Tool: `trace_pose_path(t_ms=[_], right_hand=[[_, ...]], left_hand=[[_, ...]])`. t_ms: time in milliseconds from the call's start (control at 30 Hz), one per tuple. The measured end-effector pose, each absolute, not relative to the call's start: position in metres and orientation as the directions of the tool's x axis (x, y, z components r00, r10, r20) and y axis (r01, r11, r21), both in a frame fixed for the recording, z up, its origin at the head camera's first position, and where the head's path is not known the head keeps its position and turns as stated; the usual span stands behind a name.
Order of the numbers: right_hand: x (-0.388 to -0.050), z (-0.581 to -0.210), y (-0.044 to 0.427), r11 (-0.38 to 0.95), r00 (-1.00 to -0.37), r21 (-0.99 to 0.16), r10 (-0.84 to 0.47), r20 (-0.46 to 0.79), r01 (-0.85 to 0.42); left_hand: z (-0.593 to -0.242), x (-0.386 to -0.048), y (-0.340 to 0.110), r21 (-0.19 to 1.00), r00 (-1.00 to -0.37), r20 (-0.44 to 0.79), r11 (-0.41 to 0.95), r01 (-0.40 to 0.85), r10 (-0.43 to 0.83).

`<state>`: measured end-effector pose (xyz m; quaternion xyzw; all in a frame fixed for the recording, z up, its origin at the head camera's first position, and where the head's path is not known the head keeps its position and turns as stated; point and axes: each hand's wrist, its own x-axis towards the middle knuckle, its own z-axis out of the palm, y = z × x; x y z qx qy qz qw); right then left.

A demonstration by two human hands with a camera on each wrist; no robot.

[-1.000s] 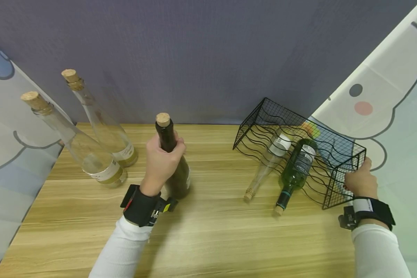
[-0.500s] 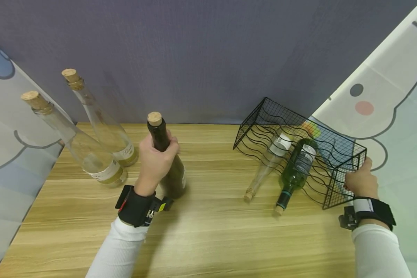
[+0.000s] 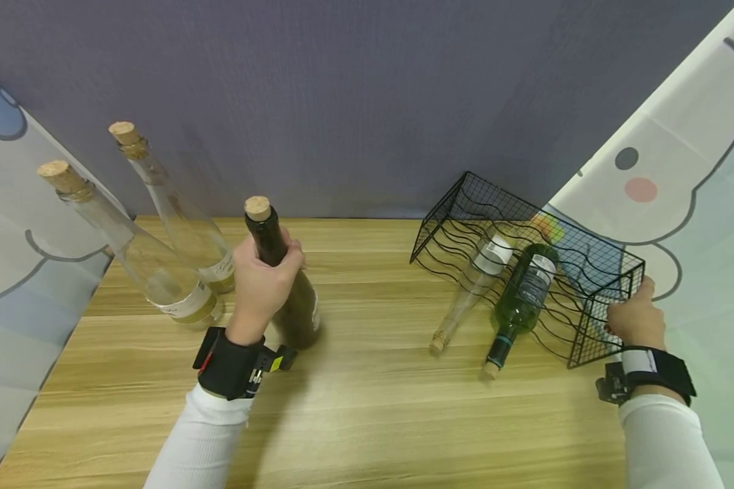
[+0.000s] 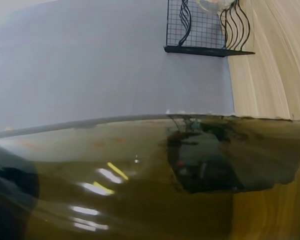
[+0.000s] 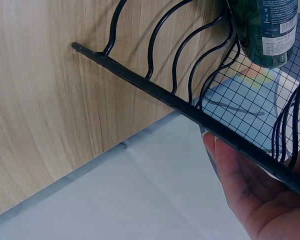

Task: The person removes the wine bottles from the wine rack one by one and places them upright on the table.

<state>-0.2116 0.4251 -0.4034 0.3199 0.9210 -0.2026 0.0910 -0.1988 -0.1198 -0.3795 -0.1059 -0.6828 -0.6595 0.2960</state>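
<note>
My left hand [image 3: 261, 286] grips a dark corked bottle [image 3: 300, 316] around its neck and shoulder; the bottle leans a little, its base low over or on the table, I cannot tell which. The same bottle [image 4: 115, 180] fills the lower left wrist view. My right hand [image 3: 636, 318] holds the right end of a black wire rack [image 3: 593, 326]. In the right wrist view the fingers [image 5: 230, 170] lie against the outside of the rack's end frame [image 5: 190, 112]. A clear bottle [image 3: 465, 299] and a green bottle [image 3: 518, 305] lie in the rack, corks toward me.
Two clear corked bottles [image 3: 177, 292] [image 3: 189, 231] stand at the left of the wooden table [image 3: 367, 407]. A grey-blue partition [image 3: 342, 109] rises behind the table, and printed cloth [image 3: 667, 170] hangs at the right.
My left hand has moved to the left with the dark bottle, toward the clear standing bottles. My right hand, the rack and its two bottles have stayed in place.
</note>
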Motion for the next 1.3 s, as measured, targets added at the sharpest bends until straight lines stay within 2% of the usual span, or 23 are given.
trace_pose_path(t_ms=[367,767,1300], right_hand=[[-0.213,-0.404,0.425,0.703,-0.766,-0.307,0.563,-0.309,0.641],[-0.21,-0.4,0.42,0.719,-0.782,-0.312,0.543,-0.305,0.621],[-0.211,-0.4,0.424,0.717,-0.78,-0.313,0.54,-0.316,0.623]], left_hand=[[-0.379,-0.199,-0.13,0.85,-0.807,0.521,0.082,0.52,-0.277],[-0.379,-0.2,-0.143,0.833,-0.786,0.531,0.026,0.553,-0.316],[-0.378,-0.199,-0.169,0.814,-0.734,0.56,0.09,0.574,-0.385]])
